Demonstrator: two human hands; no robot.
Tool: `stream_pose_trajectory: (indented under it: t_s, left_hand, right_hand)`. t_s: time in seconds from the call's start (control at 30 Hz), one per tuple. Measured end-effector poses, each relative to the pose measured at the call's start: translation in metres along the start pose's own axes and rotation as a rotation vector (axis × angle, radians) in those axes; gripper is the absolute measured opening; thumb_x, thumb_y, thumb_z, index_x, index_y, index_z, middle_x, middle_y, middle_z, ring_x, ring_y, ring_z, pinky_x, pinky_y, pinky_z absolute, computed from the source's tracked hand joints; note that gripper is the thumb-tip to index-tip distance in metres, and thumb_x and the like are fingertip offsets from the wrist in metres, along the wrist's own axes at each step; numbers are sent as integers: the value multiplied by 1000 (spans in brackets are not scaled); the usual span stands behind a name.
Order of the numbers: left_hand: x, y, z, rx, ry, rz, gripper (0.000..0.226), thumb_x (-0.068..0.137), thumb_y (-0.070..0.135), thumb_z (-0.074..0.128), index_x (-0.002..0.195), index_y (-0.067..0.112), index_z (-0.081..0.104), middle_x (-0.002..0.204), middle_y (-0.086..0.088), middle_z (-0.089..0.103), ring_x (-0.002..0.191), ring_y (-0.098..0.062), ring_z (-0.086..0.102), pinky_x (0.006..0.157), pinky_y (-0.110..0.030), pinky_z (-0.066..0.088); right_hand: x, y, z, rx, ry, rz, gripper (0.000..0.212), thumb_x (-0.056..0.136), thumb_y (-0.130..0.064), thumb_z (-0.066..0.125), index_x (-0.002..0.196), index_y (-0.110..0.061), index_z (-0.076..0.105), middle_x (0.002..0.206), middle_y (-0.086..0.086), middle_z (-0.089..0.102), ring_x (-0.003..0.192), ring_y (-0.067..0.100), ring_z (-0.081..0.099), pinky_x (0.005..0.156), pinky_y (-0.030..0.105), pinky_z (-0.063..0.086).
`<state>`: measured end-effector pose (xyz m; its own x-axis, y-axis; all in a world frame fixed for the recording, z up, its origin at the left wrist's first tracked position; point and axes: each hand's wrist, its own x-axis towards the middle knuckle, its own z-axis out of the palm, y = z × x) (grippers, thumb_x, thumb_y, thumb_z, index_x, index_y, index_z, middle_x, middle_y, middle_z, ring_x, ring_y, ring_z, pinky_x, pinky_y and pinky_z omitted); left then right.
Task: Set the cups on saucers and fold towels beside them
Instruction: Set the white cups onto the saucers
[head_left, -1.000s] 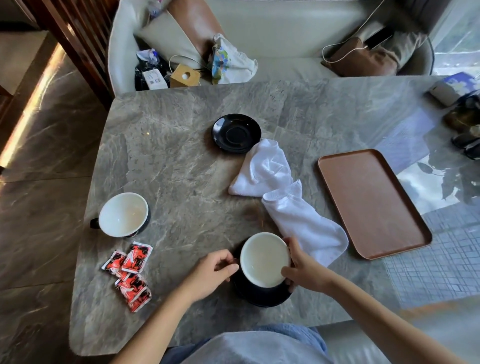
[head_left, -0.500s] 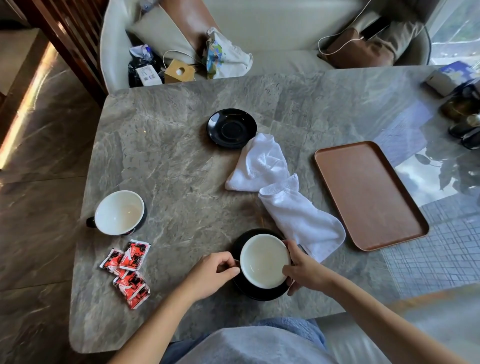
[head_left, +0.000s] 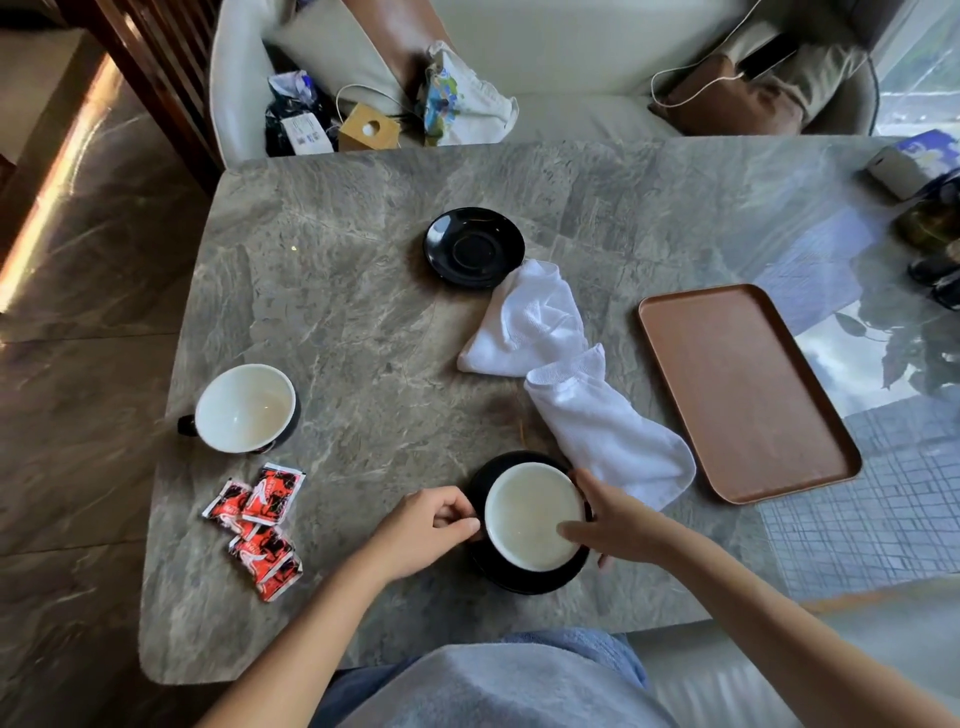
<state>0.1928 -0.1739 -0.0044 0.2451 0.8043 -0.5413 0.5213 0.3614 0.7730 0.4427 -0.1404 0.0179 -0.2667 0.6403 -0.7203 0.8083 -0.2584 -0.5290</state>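
A cup (head_left: 530, 512), white inside and dark outside, stands on a black saucer (head_left: 524, 581) near the table's front edge. My left hand (head_left: 426, 530) pinches the cup's handle on its left side. My right hand (head_left: 613, 519) curls around the cup's right rim, thumb over the rim. A second cup (head_left: 244, 408) stands on the bare table at the left. A second black saucer (head_left: 472, 247) lies empty further back. Two crumpled white towels lie between them: one (head_left: 530, 325) by the far saucer, one (head_left: 608, 431) reaching to my right hand.
A brown tray (head_left: 743, 389) lies at the right. Several red sachets (head_left: 257, 525) lie at the front left. Small dark objects and a box (head_left: 904, 166) sit at the far right edge. A sofa with bags stands behind the grey stone table (head_left: 337, 312).
The cup and saucer have shifted slightly away from the front edge. My right thumb now lies over the cup's rim; my left hand stays at the handle.
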Motion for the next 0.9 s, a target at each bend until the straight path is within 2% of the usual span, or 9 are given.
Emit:
stream_pose_trajectory:
  t_s: [0.1,0.2,0.27,0.33,0.4,0.5,0.57,0.8,0.9]
  left_hand:
    - [0,-5,-12,-89,158,4,12,86,14,61,75,21,62,81,-6,72,71,-18,68,76,-34,53]
    - [-1,-17,-32,-224,348,-9,22,90,5,52,74,18,59,77,-2,71,58,-11,65,64,-18,51]
    - [-3,-30,-46,-278,446,-30,21,91,2,50,78,14,59,78,-4,69,59,-14,63,60,-12,48]
    - [-7,-42,-60,-332,532,-44,16,92,-1,48,82,7,58,79,-9,67,60,-17,61,58,-10,47]
    - [-14,-52,-71,-407,642,-47,13,92,-3,47,85,1,57,77,-13,65,58,-15,60,53,-7,44]
    - [-28,-67,-90,-537,812,-48,15,92,-4,45,84,2,56,72,-14,63,51,-6,60,54,-11,47]
    - [-45,-91,-116,-621,908,-97,18,94,1,44,81,5,56,70,-14,65,50,-8,63,58,-18,50]
    - [-42,-106,-146,-697,977,-155,5,94,6,49,96,6,52,90,-18,64,48,-4,64,60,-26,48]
    - [-37,-107,-157,-707,991,-198,10,95,13,48,104,9,48,103,-17,61,48,-2,65,53,-10,48]
  right_hand:
    - [7,-17,-11,-235,248,-144,34,81,-45,63,105,-22,53,91,-6,62,76,12,58,69,32,51]
    - [25,-48,-18,-208,374,-312,10,83,-42,56,82,-32,55,72,-11,59,65,6,54,64,34,48]
    - [40,-73,-16,-224,340,-390,11,84,-38,53,74,-36,49,66,-15,52,62,6,49,63,32,44]
    - [58,-96,-7,-242,277,-398,4,86,-36,58,88,-32,58,75,-16,58,70,7,53,68,26,43]
    - [76,-119,6,-231,237,-434,15,87,-32,61,99,-24,64,82,-13,62,71,7,56,71,24,45]
    - [100,-156,31,-125,125,-463,15,90,-26,60,101,-16,65,87,-5,66,63,11,61,67,28,51]
    - [122,-198,60,-131,48,-448,18,91,-28,58,103,-16,63,91,-1,68,62,15,66,64,33,56]
    - [153,-235,90,22,13,-318,41,93,-34,53,126,-9,47,104,6,61,61,22,68,58,39,59]
    - [157,-244,96,88,-8,-267,42,93,-33,54,128,-11,45,106,6,60,58,19,67,60,39,60]
